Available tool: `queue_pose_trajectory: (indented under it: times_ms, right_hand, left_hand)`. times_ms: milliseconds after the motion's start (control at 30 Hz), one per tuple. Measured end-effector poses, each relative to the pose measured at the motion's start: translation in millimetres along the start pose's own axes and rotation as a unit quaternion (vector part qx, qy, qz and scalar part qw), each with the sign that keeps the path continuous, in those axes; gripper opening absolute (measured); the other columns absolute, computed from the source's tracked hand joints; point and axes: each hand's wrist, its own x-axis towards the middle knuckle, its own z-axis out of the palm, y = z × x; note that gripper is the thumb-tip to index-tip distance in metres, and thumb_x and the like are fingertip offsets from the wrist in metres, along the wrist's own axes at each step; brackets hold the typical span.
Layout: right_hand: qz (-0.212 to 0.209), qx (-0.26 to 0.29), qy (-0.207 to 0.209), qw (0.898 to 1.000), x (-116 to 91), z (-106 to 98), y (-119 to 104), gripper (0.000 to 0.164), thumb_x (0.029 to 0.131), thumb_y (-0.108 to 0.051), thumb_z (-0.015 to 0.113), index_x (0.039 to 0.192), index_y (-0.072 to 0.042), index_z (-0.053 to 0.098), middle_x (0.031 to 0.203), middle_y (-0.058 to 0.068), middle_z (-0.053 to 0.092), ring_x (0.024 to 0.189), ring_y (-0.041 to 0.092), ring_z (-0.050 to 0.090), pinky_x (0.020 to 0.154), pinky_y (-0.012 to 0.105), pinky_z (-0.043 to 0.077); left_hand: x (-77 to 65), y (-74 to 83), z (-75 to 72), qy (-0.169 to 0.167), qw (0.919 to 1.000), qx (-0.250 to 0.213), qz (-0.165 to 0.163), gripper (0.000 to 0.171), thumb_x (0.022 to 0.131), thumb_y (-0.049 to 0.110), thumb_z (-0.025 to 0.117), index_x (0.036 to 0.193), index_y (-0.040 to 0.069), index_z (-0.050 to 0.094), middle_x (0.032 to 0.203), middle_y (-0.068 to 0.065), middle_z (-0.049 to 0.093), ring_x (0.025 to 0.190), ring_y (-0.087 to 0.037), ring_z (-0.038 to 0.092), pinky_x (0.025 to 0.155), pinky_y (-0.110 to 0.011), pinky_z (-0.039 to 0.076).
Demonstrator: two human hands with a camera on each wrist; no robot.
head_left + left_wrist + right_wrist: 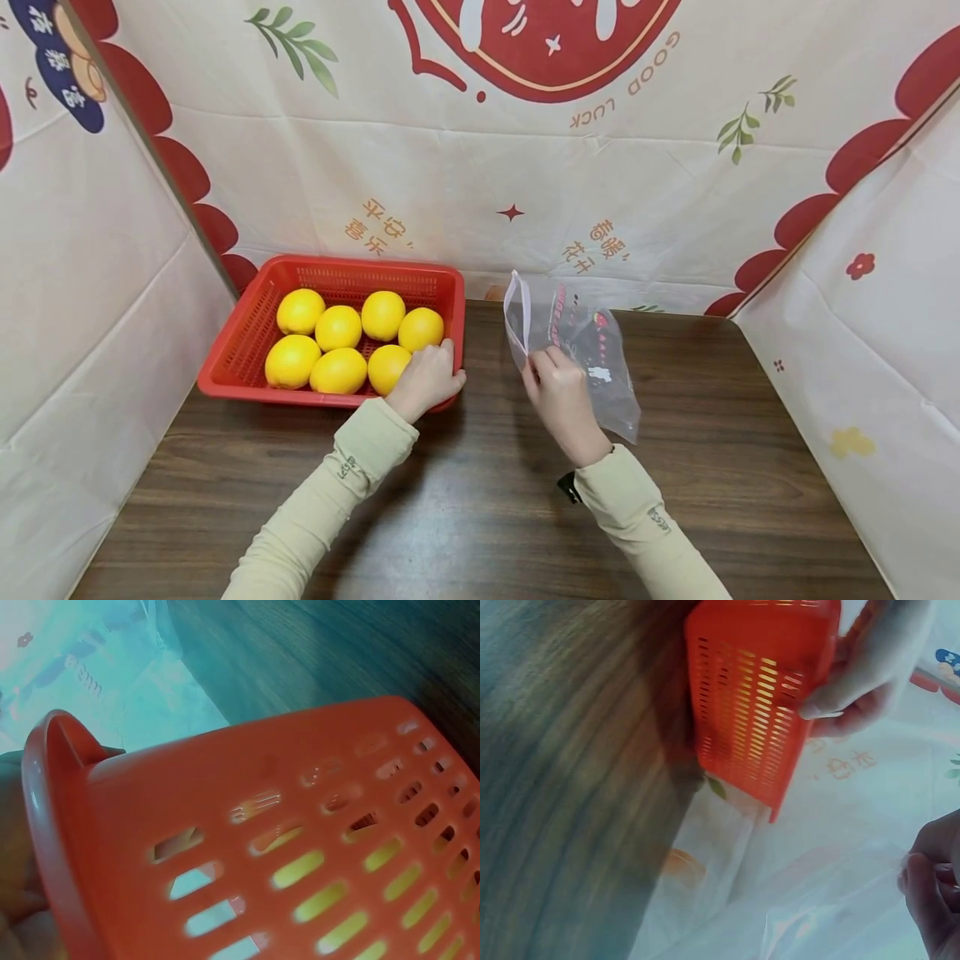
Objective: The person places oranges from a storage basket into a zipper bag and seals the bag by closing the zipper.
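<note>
A red plastic basket point(360, 265) with slotted walls holds several round yellow fruits point(339, 370). My left hand point(423, 379) grips its right rim near the front corner, with the thumb outside the wall in the right wrist view. The left wrist view is mostly filled by the basket's slotted wall point(187, 784), and yellow shows through the slots. To the right, my right hand point(562, 396) pinches a clear zip bag point(611, 371) near its white-edged mouth. The bag's mouth gapes a little towards the basket, and its body hangs to the right with pink print and a white figure.
Both things are over a dark wood-grain table point(480, 517). A printed cloth wall point(480, 192) rises right behind the basket and bag, and more cloth closes off the left and right sides. A dark band point(570, 487) shows at my right wrist.
</note>
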Motion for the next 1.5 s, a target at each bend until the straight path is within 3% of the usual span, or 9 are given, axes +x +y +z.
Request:
queue_pose_trajectory:
  times_ms: [200, 733, 900, 1067, 1300, 1500]
  right_hand:
    - [0.007, 0.021, 0.021, 1.0, 7.3, -8.2, -1.2, 0.008, 0.068, 0.009, 0.061, 0.067, 0.002, 0.058, 0.061, 0.009, 0.051, 0.049, 0.021, 0.049, 0.044, 0.03, 0.042]
    - [0.044, 0.039, 0.07, 0.996, 18.5, -29.2, -8.8, 0.009, 0.075, 0.003, 0.056, 0.072, 0.005, 0.064, 0.063, 0.011, 0.056, 0.052, 0.019, 0.052, 0.046, 0.031, 0.043]
    - [0.038, 0.042, 0.09, 0.994, 17.1, -30.8, -10.8, 0.006, 0.072, 0.006, 0.058, 0.072, 0.004, 0.064, 0.062, 0.01, 0.054, 0.05, 0.018, 0.05, 0.045, 0.029, 0.042]
    - [0.01, 0.038, 0.107, 0.993, 16.0, -29.1, -13.3, 0.006, 0.068, 0.008, 0.06, 0.071, 0.004, 0.064, 0.061, 0.009, 0.053, 0.049, 0.016, 0.05, 0.043, 0.027, 0.042]
    - [-0.017, 0.045, 0.096, 0.994, 14.4, -26.9, -19.2, 0.006, 0.071, 0.005, 0.057, 0.071, 0.005, 0.062, 0.061, 0.009, 0.053, 0.047, 0.015, 0.049, 0.042, 0.025, 0.04]
    - [-0.025, 0.045, 0.084, 0.995, 9.9, -24.0, -21.3, 0.006, 0.073, 0.002, 0.057, 0.071, 0.004, 0.062, 0.063, 0.008, 0.053, 0.049, 0.017, 0.051, 0.042, 0.028, 0.042]
  left_hand:
    - [1.4, 1.4, -2.6, -0.019, 0.9997, -0.011, -0.011, 0.03, 0.078, 0.021, 0.067, 0.092, 0.001, 0.05, 0.064, -0.008, 0.054, 0.053, -0.019, 0.056, 0.061, -0.031, 0.053]
    - [10.2, 6.1, -12.9, -0.038, 0.9992, -0.008, 0.003, 0.03, 0.077, 0.021, 0.07, 0.087, -0.001, 0.053, 0.062, -0.008, 0.053, 0.053, -0.019, 0.055, 0.058, -0.03, 0.052]
    - [21.7, 16.8, -30.2, -0.01, 0.9998, -0.005, 0.016, 0.029, 0.084, 0.026, 0.063, 0.087, -0.001, 0.054, 0.063, -0.008, 0.053, 0.055, -0.021, 0.056, 0.056, -0.031, 0.05]
    - [37.4, 37.6, -47.6, 0.043, 0.9972, -0.055, 0.025, 0.033, 0.092, 0.032, 0.048, 0.084, 0.001, 0.053, 0.062, -0.009, 0.05, 0.055, -0.024, 0.053, 0.053, -0.031, 0.046]
    - [46.1, 60.4, -51.2, 0.015, 0.9908, -0.134, 0.015, 0.053, 0.084, 0.058, 0.049, 0.078, 0.006, 0.054, 0.059, -0.007, 0.051, 0.052, -0.021, 0.05, 0.047, -0.025, 0.039]
    - [46.5, 66.3, -48.0, 0.022, 0.9893, -0.144, 0.014, 0.033, 0.08, 0.038, 0.061, 0.081, 0.006, 0.053, 0.062, -0.006, 0.054, 0.051, -0.019, 0.05, 0.043, -0.023, 0.039]
